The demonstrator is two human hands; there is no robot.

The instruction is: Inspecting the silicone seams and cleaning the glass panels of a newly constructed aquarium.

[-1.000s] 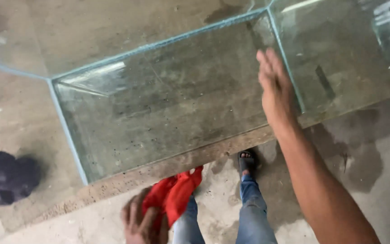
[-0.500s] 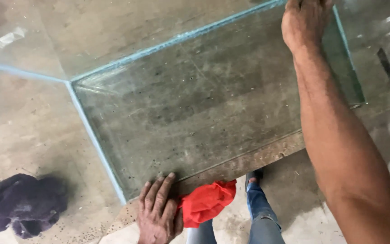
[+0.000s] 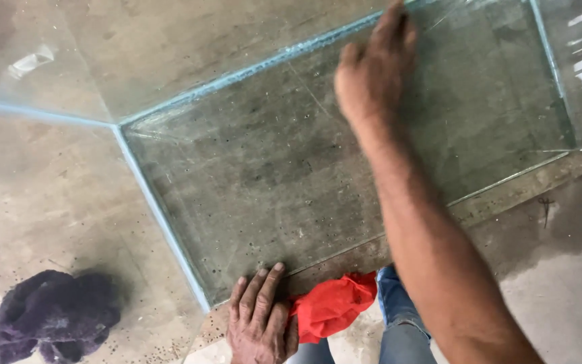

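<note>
The glass tank (image 3: 318, 175) stands on the concrete floor (image 3: 560, 290) in front of me, a clear box with pale blue sealant (image 3: 159, 216) running along its seams, its bottom pane showing the grey floor through it. My right hand (image 3: 372, 74) reaches across into the tank toward its far edge, fingers loosely spread and flat, palm down, close to the far seam; it grasps nothing, though I cannot tell whether the fingertips actually touch the glass. My left hand (image 3: 259, 322) lies open and flat at the near edge of the tank, fingers pointing forward and resting at the rim of the glass, holding nothing between them. Just beside that hand, touching its right side, is a crumpled red cloth (image 3: 335, 303), lying against my knee in blue jeans (image 3: 399, 323). Well off to the left, outside the tank, a dark purple rag (image 3: 52, 313) sits bunched on the floor.
</note>
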